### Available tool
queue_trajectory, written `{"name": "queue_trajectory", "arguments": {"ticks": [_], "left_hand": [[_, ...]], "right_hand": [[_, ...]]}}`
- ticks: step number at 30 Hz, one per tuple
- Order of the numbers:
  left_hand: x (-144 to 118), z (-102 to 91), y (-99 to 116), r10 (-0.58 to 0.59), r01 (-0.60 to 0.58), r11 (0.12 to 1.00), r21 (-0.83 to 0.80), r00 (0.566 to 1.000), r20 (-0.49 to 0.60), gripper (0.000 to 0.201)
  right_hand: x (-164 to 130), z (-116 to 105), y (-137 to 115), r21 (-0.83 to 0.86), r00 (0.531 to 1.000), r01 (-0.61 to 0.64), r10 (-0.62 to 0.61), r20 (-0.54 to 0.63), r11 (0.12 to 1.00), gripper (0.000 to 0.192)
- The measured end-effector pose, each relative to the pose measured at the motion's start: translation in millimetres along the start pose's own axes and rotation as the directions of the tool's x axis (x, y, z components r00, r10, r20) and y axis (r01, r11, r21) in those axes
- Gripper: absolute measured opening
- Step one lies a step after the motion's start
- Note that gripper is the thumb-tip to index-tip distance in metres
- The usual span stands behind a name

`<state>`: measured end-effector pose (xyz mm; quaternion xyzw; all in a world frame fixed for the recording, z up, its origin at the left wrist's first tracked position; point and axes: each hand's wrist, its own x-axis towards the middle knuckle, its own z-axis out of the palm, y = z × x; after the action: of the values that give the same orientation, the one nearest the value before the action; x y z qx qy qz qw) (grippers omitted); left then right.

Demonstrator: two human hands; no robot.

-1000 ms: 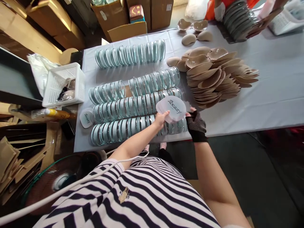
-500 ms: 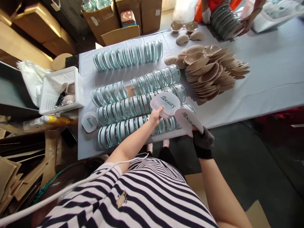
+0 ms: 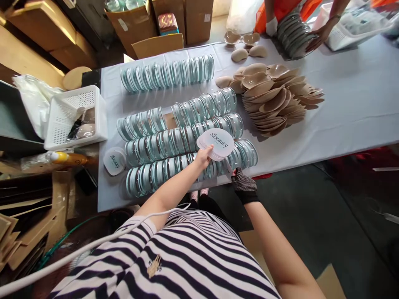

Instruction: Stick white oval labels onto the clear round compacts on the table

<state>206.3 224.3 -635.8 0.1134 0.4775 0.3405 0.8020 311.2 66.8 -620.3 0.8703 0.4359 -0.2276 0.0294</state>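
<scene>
My left hand [image 3: 203, 158] holds a stack of white bean-shaped cards [image 3: 216, 143] printed "beauty", above the two near rows of clear plastic cases [image 3: 174, 143]. My right hand [image 3: 242, 181], in a dark dotted fingerless glove, is pressed against the near row of cases [image 3: 162, 170] at its right part. A sliver of white card [image 3: 228, 167] shows at its fingertips, between the cases. Several rows of these clear cases lie side by side on the grey-clothed table [image 3: 343, 116].
A heap of beige cup-shaped pads [image 3: 274, 97] lies right of the rows. A white basket [image 3: 75, 114] and another pile of "beauty" cards [image 3: 114, 161] sit at the left. At the far end a person's hands [image 3: 318, 35] hold a grey stack. Cardboard boxes [image 3: 140, 20] stand behind.
My right hand pulled one card off the stack, swung it out to the right, then brought it down to the near row of cases. The left hand kept the stack almost still.
</scene>
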Motion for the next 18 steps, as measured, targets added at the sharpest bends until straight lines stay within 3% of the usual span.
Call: {"name": "queue_trajectory", "arguments": {"ticks": [8,13,18], "left_hand": [[-3,2.5,4,-0.044,0.042,0.999,-0.033,0.997,-0.06,0.033],[-4,0.9,6,-0.014,0.01,0.999,-0.048,0.997,-0.081,0.032],[-2,-4.8,4,-0.012,0.008,0.998,-0.06,0.998,-0.063,0.032]], "right_hand": [[34,25,-5,0.162,0.993,0.12,-0.115,-0.039,0.98,0.028],[31,38,1,0.256,0.984,0.17,-0.15,-0.095,0.952,0.03],[28,47,19,0.252,0.99,0.117,-0.132,0.04,0.961,0.026]]}}
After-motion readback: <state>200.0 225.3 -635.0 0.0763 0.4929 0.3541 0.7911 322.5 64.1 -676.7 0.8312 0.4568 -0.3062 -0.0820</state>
